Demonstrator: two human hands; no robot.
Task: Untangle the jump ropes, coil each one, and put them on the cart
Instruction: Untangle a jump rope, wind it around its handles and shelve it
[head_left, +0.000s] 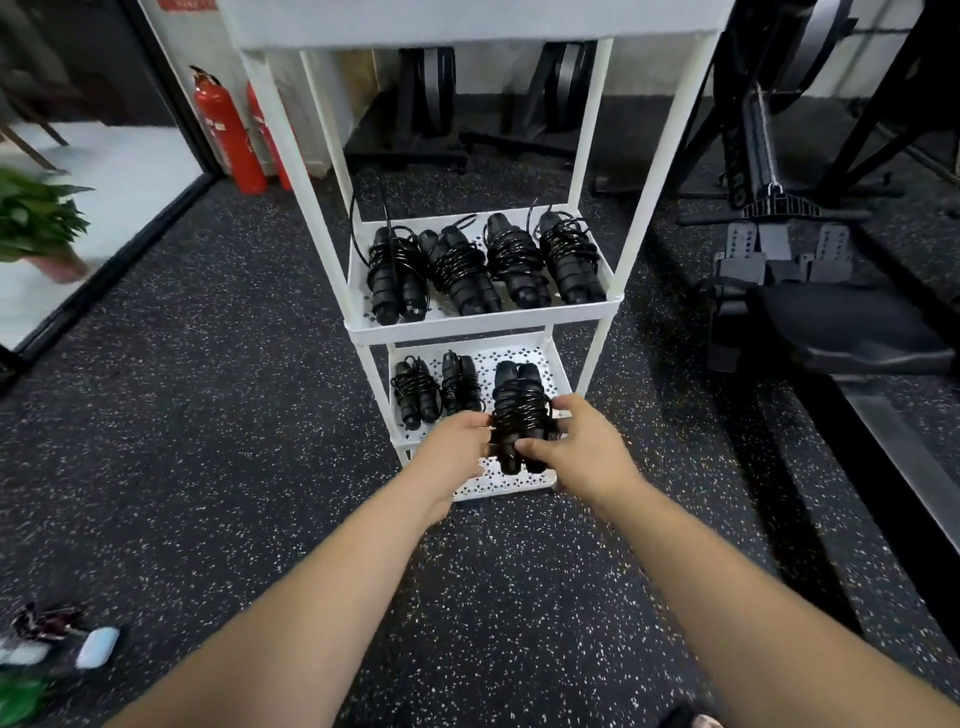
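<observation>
A white three-tier cart (483, 317) stands on the speckled gym floor in front of me. Its middle shelf holds several coiled black jump ropes (462, 265). On the bottom shelf (519, 480) lie two more coiled ropes (415, 389) at the left. A third coiled black jump rope (519, 410), cord wound round its paired handles, is over the right part of that shelf. My left hand (457, 441) grips its left side and my right hand (576, 441) grips its right side, thumb across the handle ends.
Two red fire extinguishers (228, 135) stand behind the cart to the left. A rowing machine (810, 291) and other black gym gear fill the right side. A green plant (36, 218) sits at far left; small items (62, 639) lie at bottom left.
</observation>
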